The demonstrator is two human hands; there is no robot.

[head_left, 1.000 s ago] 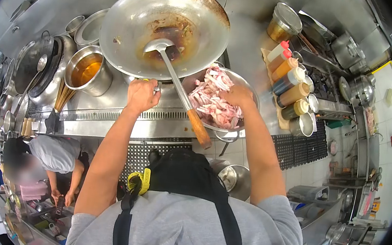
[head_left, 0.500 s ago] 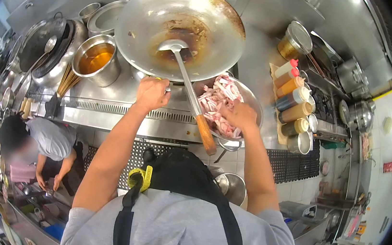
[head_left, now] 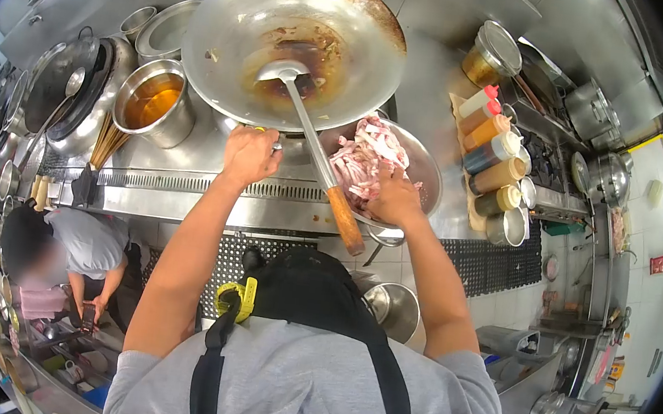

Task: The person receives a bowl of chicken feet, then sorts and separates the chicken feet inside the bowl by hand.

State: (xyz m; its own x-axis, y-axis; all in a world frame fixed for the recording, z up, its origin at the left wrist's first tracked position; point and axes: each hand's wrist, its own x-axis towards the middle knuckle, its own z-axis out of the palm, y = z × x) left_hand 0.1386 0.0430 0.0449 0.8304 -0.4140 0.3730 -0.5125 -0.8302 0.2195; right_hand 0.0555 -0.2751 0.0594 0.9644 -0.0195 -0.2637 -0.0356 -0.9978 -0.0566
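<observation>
My left hand (head_left: 252, 154) is closed on the near rim of a large wok (head_left: 225, 31), where a bit of yellow shows by the fingers. Brown sauce lies in the wok's bottom. A long ladle-like spatula (head_left: 308, 127) rests in it, its wooden handle hanging over the near edge. Right of the wok, strips of raw meat (head_left: 366, 158) are heaped in a metal bowl (head_left: 431, 173). My right hand (head_left: 395, 196) is in this bowl against the meat, its fingers spread and bent, their tips partly hidden among the strips.
A pot of orange-brown liquid (head_left: 152, 105) stands left of the wok. Several squeeze bottles (head_left: 492, 150) line the right side, below a lidded container (head_left: 496, 50). At the lower left, a co-worker (head_left: 86, 244) bends over a counter with a dark object in hand.
The meat heap has shifted toward the bowl's left side, and my right hand has moved lower, baring more of the bowl's right side. My left hand stays at the wok's rim.
</observation>
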